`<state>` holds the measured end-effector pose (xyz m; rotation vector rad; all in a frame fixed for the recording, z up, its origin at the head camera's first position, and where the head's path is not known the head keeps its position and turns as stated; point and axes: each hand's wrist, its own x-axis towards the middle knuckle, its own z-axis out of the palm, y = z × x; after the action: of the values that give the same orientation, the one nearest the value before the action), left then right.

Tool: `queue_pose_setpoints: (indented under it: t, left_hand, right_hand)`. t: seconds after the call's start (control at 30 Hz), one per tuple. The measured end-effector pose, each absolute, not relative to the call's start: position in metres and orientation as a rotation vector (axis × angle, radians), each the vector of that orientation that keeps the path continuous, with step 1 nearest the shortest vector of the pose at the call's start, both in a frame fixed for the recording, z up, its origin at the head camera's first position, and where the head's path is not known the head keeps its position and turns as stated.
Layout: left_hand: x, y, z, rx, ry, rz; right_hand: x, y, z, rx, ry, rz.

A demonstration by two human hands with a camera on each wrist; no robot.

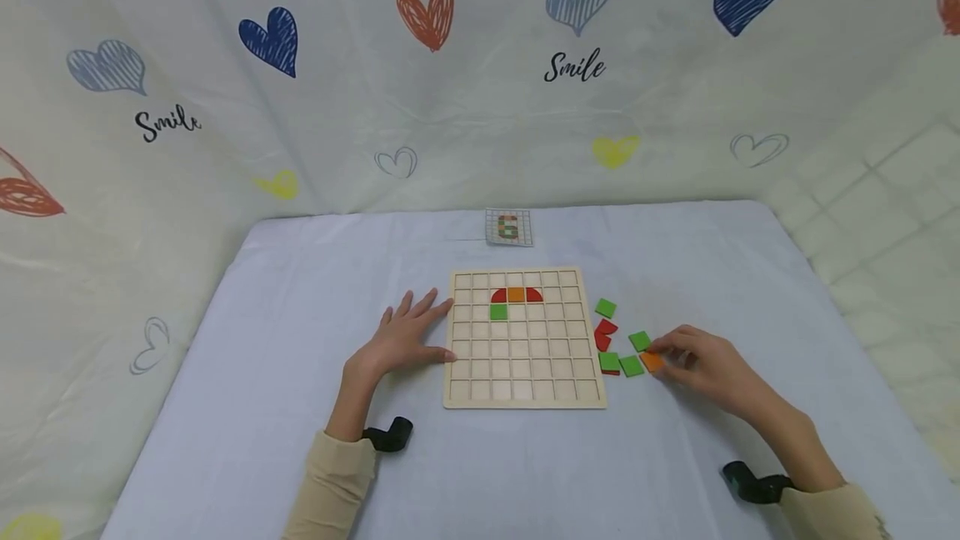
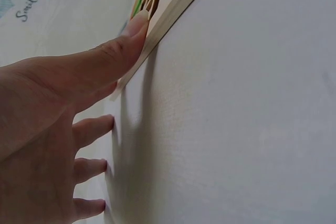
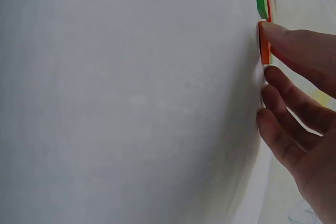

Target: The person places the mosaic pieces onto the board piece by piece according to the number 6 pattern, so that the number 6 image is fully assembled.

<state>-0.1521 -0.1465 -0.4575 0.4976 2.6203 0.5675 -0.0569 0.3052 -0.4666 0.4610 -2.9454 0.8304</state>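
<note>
A wooden grid board (image 1: pixel 525 369) lies flat on the table. Set in its upper cells are two red quarter-round tiles (image 1: pixel 534 295), an orange square tile (image 1: pixel 516 295) between them, and a green square tile (image 1: pixel 498 312) below the left one. My left hand (image 1: pixel 397 340), fingers spread, touches the board's left edge with thumb and index finger; its thumb (image 2: pixel 113 56) presses the rim in the left wrist view. On the right, my right hand (image 1: pixel 701 361) pinches another orange square tile (image 3: pixel 264 43) between thumb and index finger, at the tabletop beside the loose tiles.
Loose green tiles (image 1: pixel 632 366) and red tiles (image 1: pixel 603 340) lie between the board and my right hand. A small card (image 1: pixel 509 227) with a gridded figure rests behind the board. White cloth (image 1: pixel 360 257) covers the table, and a heart-printed curtain (image 1: pixel 480 107) hangs behind.
</note>
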Motion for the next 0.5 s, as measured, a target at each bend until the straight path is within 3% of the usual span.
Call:
queue_pose_setpoints:
  t: [0.5]
  left_hand:
    - [-0.153,-0.148,-0.461,0.501,2.633,0.573]
  right_hand:
    - [-0.062,0.294,-0.465,0.338,-3.100,0.991]
